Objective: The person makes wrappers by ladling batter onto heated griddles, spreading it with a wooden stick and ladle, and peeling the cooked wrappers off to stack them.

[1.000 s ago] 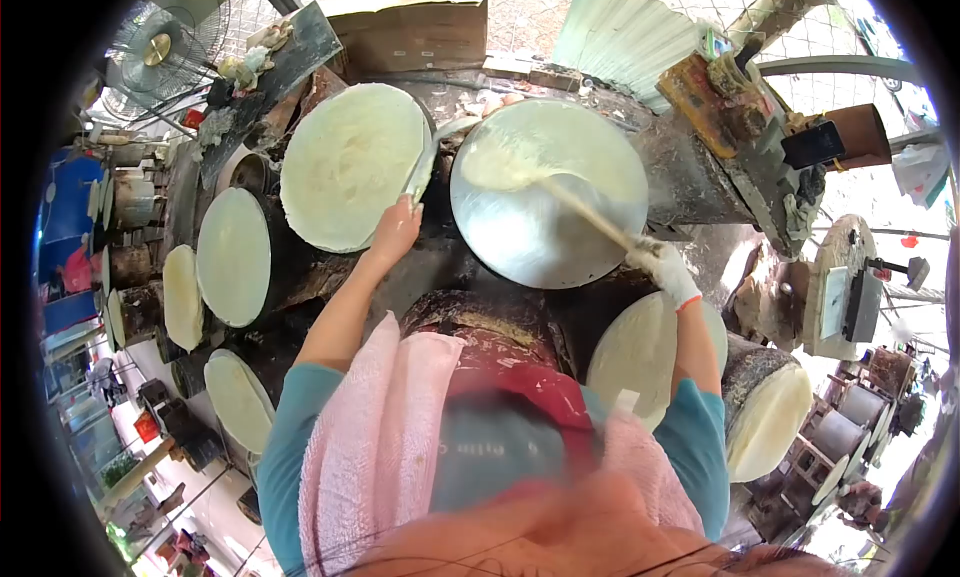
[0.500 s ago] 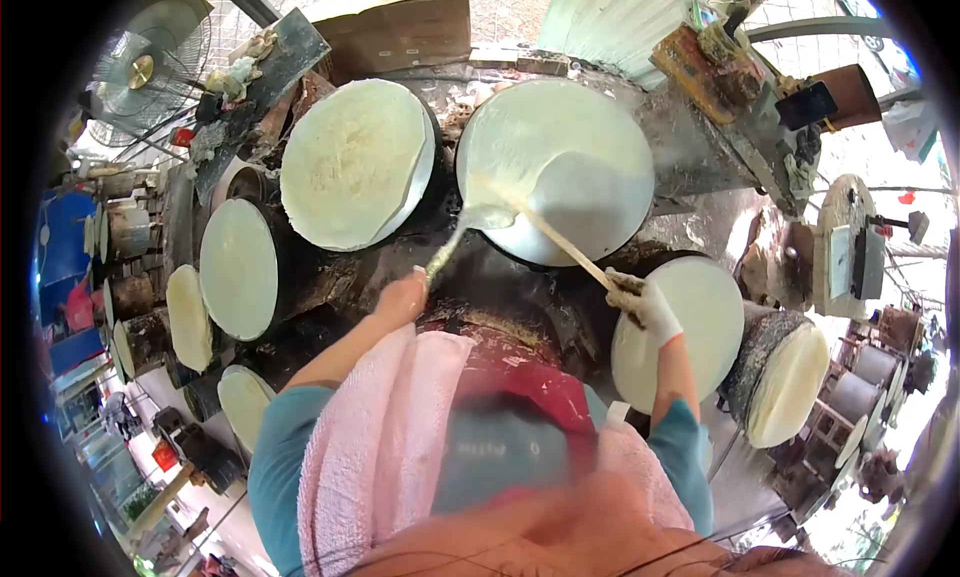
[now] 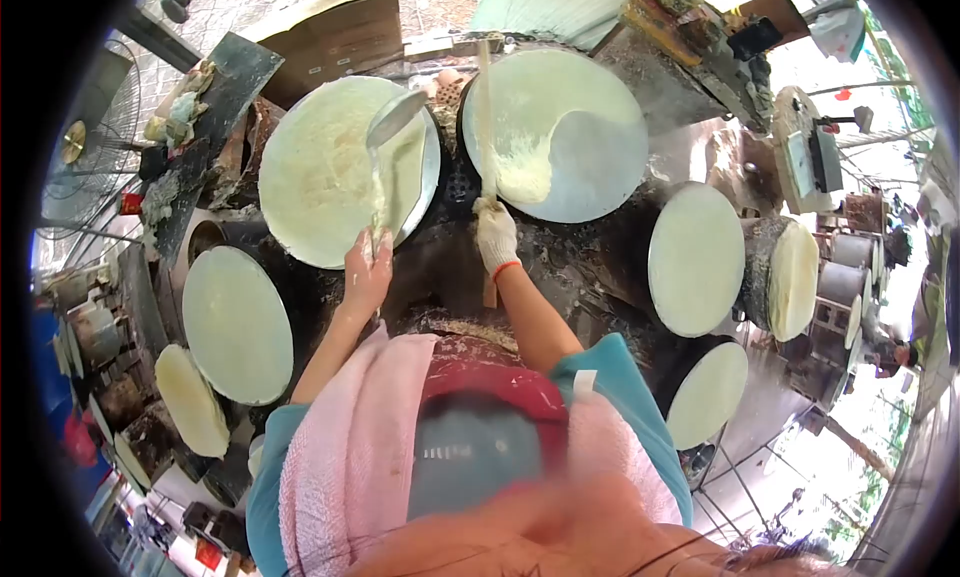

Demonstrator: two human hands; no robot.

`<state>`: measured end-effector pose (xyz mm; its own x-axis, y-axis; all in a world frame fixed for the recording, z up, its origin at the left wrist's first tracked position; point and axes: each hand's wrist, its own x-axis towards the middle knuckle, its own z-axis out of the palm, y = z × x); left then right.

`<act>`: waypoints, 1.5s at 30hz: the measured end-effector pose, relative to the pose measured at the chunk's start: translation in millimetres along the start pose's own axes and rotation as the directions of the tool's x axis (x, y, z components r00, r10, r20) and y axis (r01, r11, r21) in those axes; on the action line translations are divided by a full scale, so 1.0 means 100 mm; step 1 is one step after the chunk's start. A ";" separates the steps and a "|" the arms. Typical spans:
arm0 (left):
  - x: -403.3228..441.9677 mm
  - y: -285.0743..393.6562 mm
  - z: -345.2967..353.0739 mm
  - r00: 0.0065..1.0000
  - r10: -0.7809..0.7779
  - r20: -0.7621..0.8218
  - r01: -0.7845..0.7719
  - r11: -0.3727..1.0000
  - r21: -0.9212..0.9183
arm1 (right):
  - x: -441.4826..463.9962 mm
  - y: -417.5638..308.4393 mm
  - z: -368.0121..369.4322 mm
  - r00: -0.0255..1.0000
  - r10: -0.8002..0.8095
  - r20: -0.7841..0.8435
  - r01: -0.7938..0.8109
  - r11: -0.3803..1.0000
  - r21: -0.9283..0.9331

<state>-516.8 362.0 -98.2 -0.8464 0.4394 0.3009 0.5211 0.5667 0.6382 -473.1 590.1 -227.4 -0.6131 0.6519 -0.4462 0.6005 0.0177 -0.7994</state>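
Note:
My left hand (image 3: 368, 269) is bare and closed round the batter-smeared handle of a metal ladle (image 3: 396, 119). The ladle's bowl hangs over a round sheet of batter (image 3: 325, 177) on the left griddle (image 3: 413, 209), whose bare metal shows at the lower right edge. In a white glove with an orange cuff, my right hand (image 3: 497, 235) grips a long flat wooden stick (image 3: 486, 117), held upright in view along the left rim of the right griddle. Pale batter (image 3: 540, 82) coats the left and upper part of that right griddle (image 3: 605, 162); the remainder is bare grey metal.
More round griddles stand on both sides, among them a coated left one (image 3: 238, 322) and right one (image 3: 697, 260). Domed covers or rounds (image 3: 793, 280) sit farther out. A cardboard box (image 3: 325, 47) lies behind, and a fan (image 3: 80, 142) stands far left.
The ladle has moved from the right griddle to above the left one. My right hand has come left and inward, turning the stick upright. The batter's edge on the right griddle has changed shape.

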 end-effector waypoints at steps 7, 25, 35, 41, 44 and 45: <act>-0.32 0.21 -0.36 0.886 -0.432 0.168 0.464 0.831 -0.309 | -0.31 -0.29 -1.08 0.957 0.285 -0.056 -0.238 0.878 0.415; -0.42 1.47 0.12 0.634 -0.745 0.209 0.700 0.437 -0.565 | -0.25 0.22 -2.20 0.979 -0.005 0.206 0.123 0.818 -0.562; -0.41 1.96 0.31 0.617 -0.767 0.174 0.702 0.438 -0.561 | -0.08 0.40 -2.76 0.934 -0.096 0.345 0.266 0.831 -0.489; -0.36 2.05 0.42 0.589 -0.775 0.230 0.740 0.403 -0.539 | 0.72 0.32 -3.08 0.967 -0.253 -0.029 0.203 0.836 -0.509; -0.32 2.01 0.46 0.625 -0.732 0.270 0.734 0.434 -0.523 | 0.82 0.36 -3.03 0.967 -0.239 0.088 0.254 0.891 -0.377; -0.29 2.02 0.46 0.620 -0.737 0.270 0.738 0.429 -0.521 | 0.90 0.88 -2.91 0.824 -0.525 0.212 0.562 0.712 -0.422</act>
<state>-381.9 495.4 -11.0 -0.8787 0.0427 -0.4754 -0.4580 0.2048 0.8650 -326.2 870.8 -220.9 -0.9295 0.3672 -0.0339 0.2996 0.6986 -0.6497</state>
